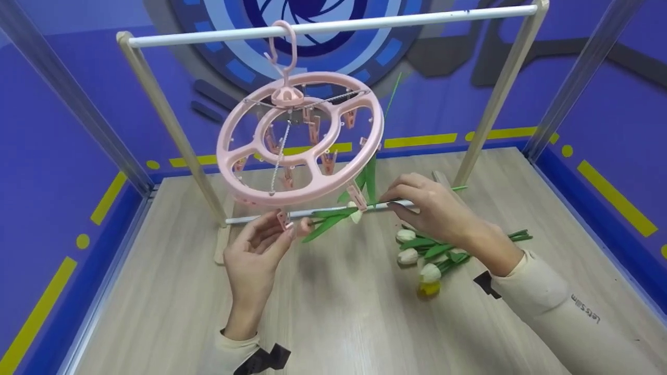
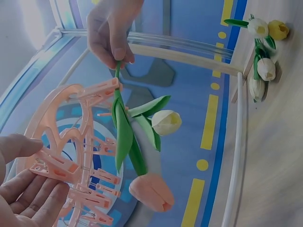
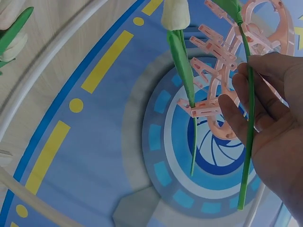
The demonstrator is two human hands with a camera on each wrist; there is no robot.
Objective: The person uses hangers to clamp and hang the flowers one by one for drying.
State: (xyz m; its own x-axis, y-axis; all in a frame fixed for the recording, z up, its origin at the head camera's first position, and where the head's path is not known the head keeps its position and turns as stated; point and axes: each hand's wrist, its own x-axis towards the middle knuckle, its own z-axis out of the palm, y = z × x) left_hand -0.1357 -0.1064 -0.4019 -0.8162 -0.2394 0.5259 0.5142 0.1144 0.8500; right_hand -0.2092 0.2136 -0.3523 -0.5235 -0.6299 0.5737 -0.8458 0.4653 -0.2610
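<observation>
A pink round clip hanger (image 1: 223,151) hangs by its hook from the white top bar. My left hand (image 1: 255,263) pinches one of its pink clips (image 2: 54,165) between thumb and fingers. In my right hand (image 1: 435,208) is the green stem (image 3: 248,151) of a pink tulip. The pink bloom (image 2: 151,193) points down in the left wrist view and shows close to my left fingertips in the head view. A white tulip (image 2: 166,123) hangs bloom-down from another clip (image 3: 206,111) on the rim, its thin stem sticking out past the clip.
Several white tulips (image 1: 408,256) and a yellow one (image 1: 429,289) lie on the wooden table (image 1: 344,312) under my right forearm. The rack has wooden side posts (image 1: 500,94), a white top bar (image 1: 406,21) and a low white bar (image 1: 250,220). Blue printed walls (image 1: 615,130) enclose the table.
</observation>
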